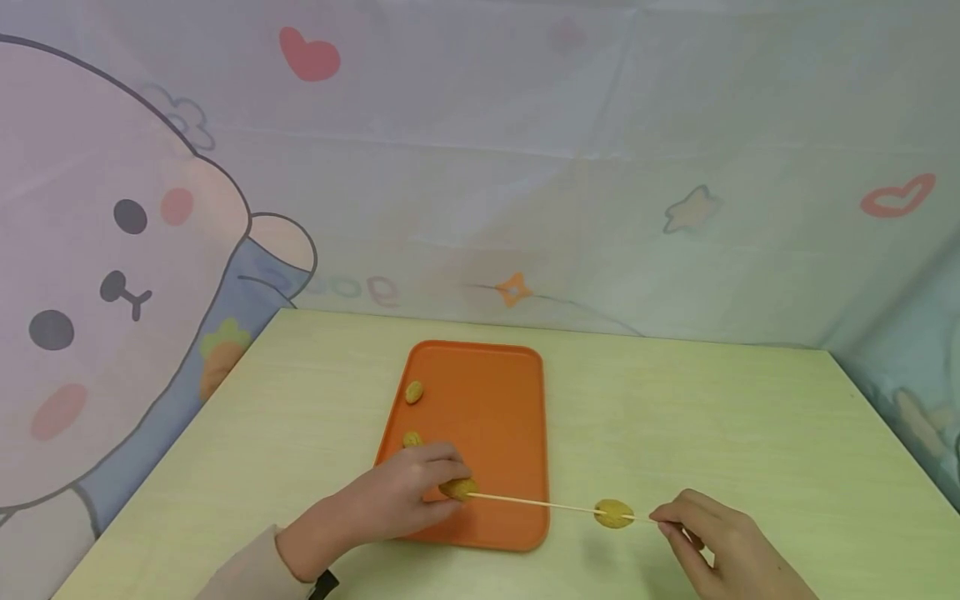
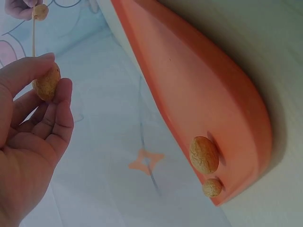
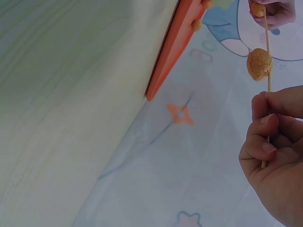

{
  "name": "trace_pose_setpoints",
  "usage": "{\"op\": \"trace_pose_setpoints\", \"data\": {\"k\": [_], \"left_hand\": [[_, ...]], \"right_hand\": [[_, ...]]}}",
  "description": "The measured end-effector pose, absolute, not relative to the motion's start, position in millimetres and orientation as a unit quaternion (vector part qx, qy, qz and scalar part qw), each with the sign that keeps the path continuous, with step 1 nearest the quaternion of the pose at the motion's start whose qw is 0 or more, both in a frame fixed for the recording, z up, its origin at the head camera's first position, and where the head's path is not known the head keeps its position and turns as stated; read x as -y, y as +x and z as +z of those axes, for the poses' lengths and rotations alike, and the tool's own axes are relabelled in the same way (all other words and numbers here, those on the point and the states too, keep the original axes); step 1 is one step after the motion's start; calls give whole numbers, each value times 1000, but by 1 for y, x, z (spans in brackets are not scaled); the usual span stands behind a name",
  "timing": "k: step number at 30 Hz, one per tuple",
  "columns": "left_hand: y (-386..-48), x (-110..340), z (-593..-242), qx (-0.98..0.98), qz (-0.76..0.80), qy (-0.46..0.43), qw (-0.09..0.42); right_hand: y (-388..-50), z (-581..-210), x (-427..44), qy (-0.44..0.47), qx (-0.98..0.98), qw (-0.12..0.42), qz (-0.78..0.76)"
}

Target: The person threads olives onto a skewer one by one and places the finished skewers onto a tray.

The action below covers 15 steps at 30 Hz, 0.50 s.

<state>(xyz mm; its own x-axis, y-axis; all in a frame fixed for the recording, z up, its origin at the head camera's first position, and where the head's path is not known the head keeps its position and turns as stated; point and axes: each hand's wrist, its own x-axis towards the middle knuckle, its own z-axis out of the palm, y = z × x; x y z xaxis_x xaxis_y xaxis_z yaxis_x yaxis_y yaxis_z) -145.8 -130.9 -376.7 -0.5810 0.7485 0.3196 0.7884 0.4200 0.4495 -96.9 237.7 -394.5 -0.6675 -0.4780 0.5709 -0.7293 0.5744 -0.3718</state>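
Observation:
My left hand [image 1: 397, 493] pinches a wrinkled, yellow-brown oval fruit-like piece [image 2: 46, 85] between thumb and fingers, above the near part of an orange tray [image 1: 487, 400]. The tip of a thin wooden skewer [image 1: 532, 502] meets that piece; how deep it goes in is hidden. A second such piece [image 1: 614, 514] is threaded on the skewer close to my right hand [image 1: 720, 537]. That hand grips the skewer's other end with thumb and curled fingers, and the end pokes out below them in the right wrist view. The skewer lies nearly level, right of the tray.
Two more wrinkled pieces, a far one [image 1: 414, 392] and a nearer one [image 1: 412, 438], lie along the tray's left side. The tray sits on a pale yellow-green table [image 1: 697, 417]. Behind the table hangs a printed cloth [image 1: 480, 167] with a cartoon bear.

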Motion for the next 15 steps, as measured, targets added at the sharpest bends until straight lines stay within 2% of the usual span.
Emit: {"op": "trace_pose_setpoints", "data": {"k": [15], "left_hand": [[-147,129,-378,833,-278,-476,44]], "right_hand": [[-97,-395,-237,366,851,215,309]]}}
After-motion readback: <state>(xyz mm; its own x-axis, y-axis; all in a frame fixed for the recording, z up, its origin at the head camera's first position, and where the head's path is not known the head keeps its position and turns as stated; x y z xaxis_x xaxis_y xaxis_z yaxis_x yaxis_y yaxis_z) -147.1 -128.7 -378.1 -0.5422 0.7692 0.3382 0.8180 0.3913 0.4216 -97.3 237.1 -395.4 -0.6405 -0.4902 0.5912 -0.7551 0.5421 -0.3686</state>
